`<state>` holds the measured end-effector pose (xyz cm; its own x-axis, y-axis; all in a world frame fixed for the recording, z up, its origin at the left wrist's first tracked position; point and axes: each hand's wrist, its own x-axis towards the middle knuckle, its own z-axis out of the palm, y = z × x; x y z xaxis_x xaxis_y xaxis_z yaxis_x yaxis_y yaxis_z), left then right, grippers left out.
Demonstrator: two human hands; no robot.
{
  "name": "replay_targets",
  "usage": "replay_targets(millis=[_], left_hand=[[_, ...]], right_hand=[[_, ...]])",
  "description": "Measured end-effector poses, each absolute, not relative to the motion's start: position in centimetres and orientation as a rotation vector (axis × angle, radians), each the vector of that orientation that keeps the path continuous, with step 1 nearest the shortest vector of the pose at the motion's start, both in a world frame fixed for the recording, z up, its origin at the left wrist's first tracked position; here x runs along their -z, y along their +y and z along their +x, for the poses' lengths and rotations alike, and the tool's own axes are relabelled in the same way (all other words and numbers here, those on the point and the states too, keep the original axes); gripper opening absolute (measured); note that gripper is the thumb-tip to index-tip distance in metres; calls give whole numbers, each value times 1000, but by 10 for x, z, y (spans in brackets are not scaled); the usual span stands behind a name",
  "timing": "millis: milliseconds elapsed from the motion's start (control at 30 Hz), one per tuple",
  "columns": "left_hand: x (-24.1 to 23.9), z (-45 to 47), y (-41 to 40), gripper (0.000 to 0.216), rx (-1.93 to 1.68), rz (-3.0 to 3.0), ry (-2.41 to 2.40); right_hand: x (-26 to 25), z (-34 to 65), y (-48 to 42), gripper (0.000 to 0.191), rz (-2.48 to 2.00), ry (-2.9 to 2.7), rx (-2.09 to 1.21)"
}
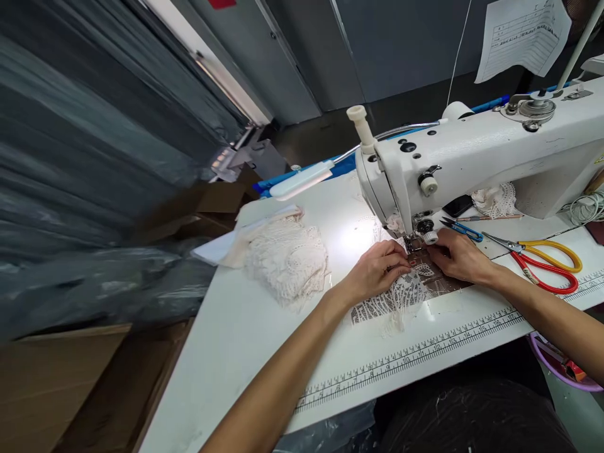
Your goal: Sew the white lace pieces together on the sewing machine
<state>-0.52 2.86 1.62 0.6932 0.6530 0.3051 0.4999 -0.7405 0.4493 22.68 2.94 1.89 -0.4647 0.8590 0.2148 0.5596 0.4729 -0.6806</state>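
Note:
A white sewing machine stands on a white table. Under its presser foot lies a piece of white lace over a brown patch. My left hand rests on the lace just left of the foot, fingers curled and pinching the fabric. My right hand presses the lace on the right side of the foot, fingers bent close together on the cloth.
A heap of white lace lies to the left. Red-and-yellow scissors and blue thread snips lie right of the needle. A printed ruler runs along the table's front edge. Cardboard boxes and grey plastic sheeting fill the left.

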Motion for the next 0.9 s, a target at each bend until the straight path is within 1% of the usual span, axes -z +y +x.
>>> replay_targets(millis=[67, 200, 333, 433, 567, 633, 667, 700, 733, 833, 900], left_hand=[[-22, -5, 22, 27, -580, 2661, 949], [-38, -5, 8, 29, -469, 2744, 1029], [-54, -9, -3, 25, -504, 2598, 1045], [-61, -17, -10, 25, -497, 2353, 1047], [-59, -24, -12, 32, -543, 2038, 1038], [-55, -22, -5, 32, -529, 2032, 1128], [-53, -20, 1, 30, -510, 2091, 1182], [-51, -18, 7, 28, -480, 2185, 1233], [-49, -15, 13, 25, -440, 2303, 1287], [-41, -7, 30, 16, -296, 2629, 1494], [-35, -4, 35, 14, -300, 2751, 1614]], right_hand=[[-21, 224, 25, 27, -1093, -2231, -743], [-27, 213, 15, 35, -958, -2392, -900], [-30, 206, 9, 23, -866, -2444, -1025], [-32, 210, 8, 16, -851, -2385, -1216], [-35, 213, 9, 20, -853, -2276, -1586], [-36, 208, 9, 18, -889, -2155, -1773], [-36, 204, 8, 17, -950, -2104, -1813], [-36, 200, 7, 17, -1048, -2090, -1776], [-36, 196, 6, 18, -1166, -2124, -1648], [-33, 191, 3, 21, -1454, -2355, -955], [-30, 194, 4, 25, -1425, -2467, -601]])
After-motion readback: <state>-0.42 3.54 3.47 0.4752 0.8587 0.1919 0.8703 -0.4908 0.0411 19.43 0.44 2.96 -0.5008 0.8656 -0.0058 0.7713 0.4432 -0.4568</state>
